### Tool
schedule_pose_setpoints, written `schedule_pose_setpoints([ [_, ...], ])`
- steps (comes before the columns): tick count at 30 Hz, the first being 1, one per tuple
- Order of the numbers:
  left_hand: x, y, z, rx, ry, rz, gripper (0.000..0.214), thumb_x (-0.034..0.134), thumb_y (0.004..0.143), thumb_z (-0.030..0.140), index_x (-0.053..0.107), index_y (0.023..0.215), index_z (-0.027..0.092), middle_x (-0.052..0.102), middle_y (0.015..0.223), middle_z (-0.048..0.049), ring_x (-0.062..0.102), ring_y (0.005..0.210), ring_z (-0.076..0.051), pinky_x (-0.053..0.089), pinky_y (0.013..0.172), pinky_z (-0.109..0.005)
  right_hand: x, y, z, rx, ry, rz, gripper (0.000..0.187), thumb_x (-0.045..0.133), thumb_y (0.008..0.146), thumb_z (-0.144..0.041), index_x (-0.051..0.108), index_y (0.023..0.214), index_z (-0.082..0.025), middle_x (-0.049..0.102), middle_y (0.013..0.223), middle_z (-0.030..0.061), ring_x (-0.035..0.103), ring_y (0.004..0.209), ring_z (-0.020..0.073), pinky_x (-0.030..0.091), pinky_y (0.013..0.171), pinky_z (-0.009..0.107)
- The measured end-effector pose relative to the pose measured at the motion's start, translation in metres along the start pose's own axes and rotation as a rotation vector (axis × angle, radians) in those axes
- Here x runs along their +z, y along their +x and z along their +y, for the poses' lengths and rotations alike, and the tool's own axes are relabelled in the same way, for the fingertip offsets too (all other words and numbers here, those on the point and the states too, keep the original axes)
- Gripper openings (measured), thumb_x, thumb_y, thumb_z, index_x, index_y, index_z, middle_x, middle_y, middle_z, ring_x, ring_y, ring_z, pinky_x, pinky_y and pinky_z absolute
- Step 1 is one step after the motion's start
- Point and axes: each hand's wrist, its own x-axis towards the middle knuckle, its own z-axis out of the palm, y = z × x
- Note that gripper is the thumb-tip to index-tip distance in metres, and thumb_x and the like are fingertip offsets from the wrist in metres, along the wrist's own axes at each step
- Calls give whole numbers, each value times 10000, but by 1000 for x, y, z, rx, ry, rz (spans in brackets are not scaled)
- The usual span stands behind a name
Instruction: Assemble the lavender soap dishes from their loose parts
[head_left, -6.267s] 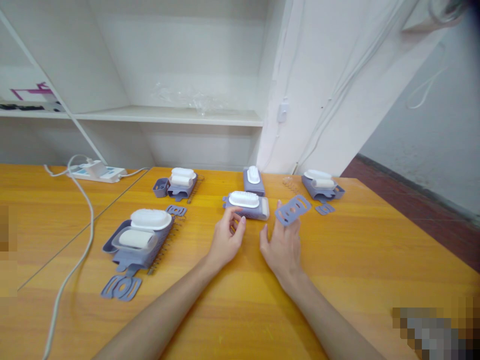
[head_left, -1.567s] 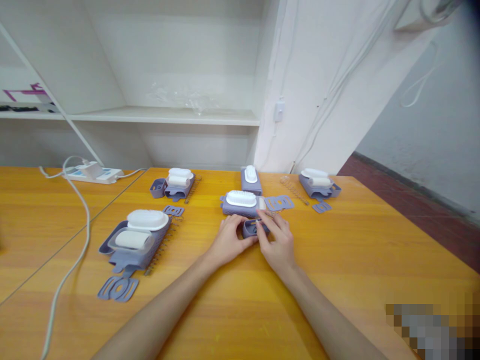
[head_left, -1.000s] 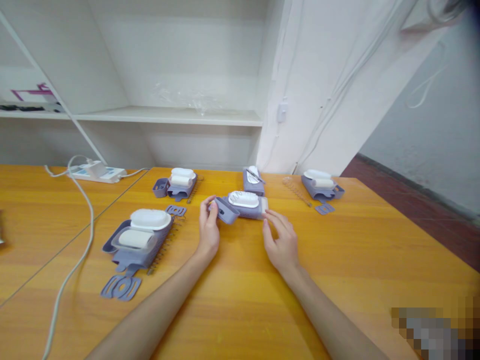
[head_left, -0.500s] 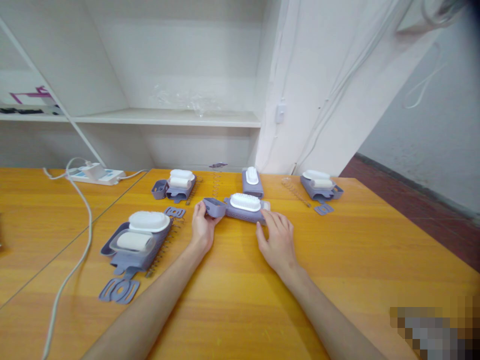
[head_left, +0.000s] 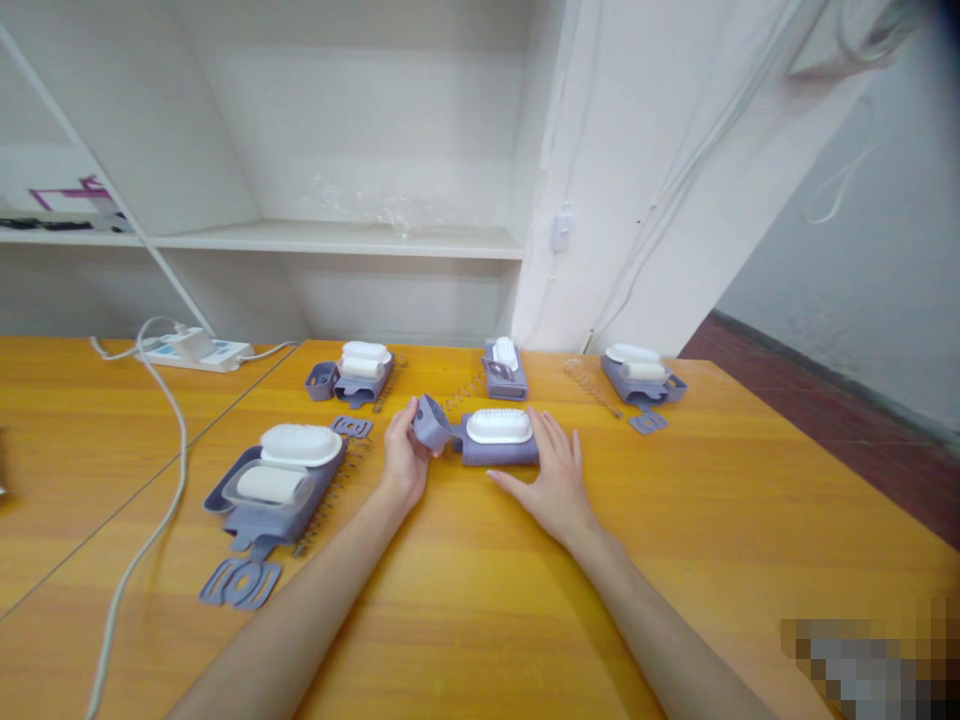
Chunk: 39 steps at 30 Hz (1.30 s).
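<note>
My left hand (head_left: 405, 455) is closed on a small grey-purple plastic cup (head_left: 432, 424) and holds it tilted. Just right of the cup lies a long grey-purple case (head_left: 499, 455) with a white oval brush (head_left: 499, 427) on top, bristles up. My right hand (head_left: 559, 480) is at the case's right end, fingers stretched and thumb spread toward me; its fingertips touch or nearly touch the case. Behind the cup, a thin wire coil (head_left: 465, 392) runs slanting to a dark flat piece (head_left: 499, 370) in front of another case (head_left: 507, 385).
Similar cases with white brushes and rolls stand at near left (head_left: 274, 485), back left (head_left: 364, 375) and back right (head_left: 637, 375). Flat grey plates (head_left: 240, 583) and coils lie beside them. A power strip (head_left: 196, 350) with a white cable (head_left: 180, 450) is at left; shelves rise behind.
The case has turned level and come slightly toward me. The cup in my left hand has tipped. The coil and dark piece have swung right, and my right hand's fingers have spread.
</note>
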Motion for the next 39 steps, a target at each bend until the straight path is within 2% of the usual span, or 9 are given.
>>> schedule_pose_setpoints([
  [5,-1,1,3,-66,-2,-33,230,489,849,330,575,915,126,625,707,-41,580,527,-135,354,375,-202,-2,0,-1,44,-50,22,855,712,614,-559,402,1330,-209,510,1168,142,453,1109,330,333,942,542],
  [9,-2,3,1,-86,-15,-34,245,411,890,288,577,947,117,651,782,-77,571,525,-133,369,390,-213,1,0,4,70,13,28,666,721,612,-534,534,1164,-212,417,1284,152,389,1202,345,337,964,529],
  [14,-3,5,0,-114,-16,-26,251,387,902,272,578,936,113,650,803,-93,575,531,-140,392,405,-227,4,1,10,120,263,-59,684,741,612,-454,467,1184,-198,469,1255,121,427,1209,287,365,1000,469],
  [18,-5,7,1,-136,-53,-27,242,395,900,277,579,912,121,644,784,-84,565,514,-132,399,410,-229,-1,3,10,158,420,-23,770,789,561,-370,469,1243,-214,500,1228,91,484,1158,260,380,1008,449],
  [23,-6,7,3,-174,-38,-52,237,393,893,258,583,904,117,656,779,-93,572,521,-140,425,431,-243,0,5,10,435,831,73,886,819,522,-352,442,1306,-187,490,1310,127,498,1182,269,418,987,447],
  [25,-7,8,3,-182,-42,-50,237,396,891,251,587,905,112,658,772,-94,570,519,-138,427,431,-242,0,5,8,518,1028,87,805,809,545,-332,487,1265,-175,533,1284,121,520,1164,266,450,955,434],
  [30,-8,9,4,-195,-68,-66,222,417,887,232,596,915,103,662,808,-106,602,599,-158,454,458,-253,-9,6,2,615,1391,16,355,643,714,-369,651,1005,-166,668,1061,97,633,952,252,535,789,394],
  [34,-6,8,4,-201,-62,-77,229,425,888,240,607,898,101,661,821,-105,613,639,-166,466,470,-256,-11,7,1,647,1389,1,325,630,730,-386,671,978,-180,685,1009,79,648,885,227,554,712,344],
  [39,-6,8,4,-217,-19,-99,256,412,896,248,619,904,97,667,811,-104,622,661,-173,467,464,-253,2,4,5,677,1213,91,473,601,785,-406,559,1222,-232,651,1123,64,627,974,208,543,771,349],
])
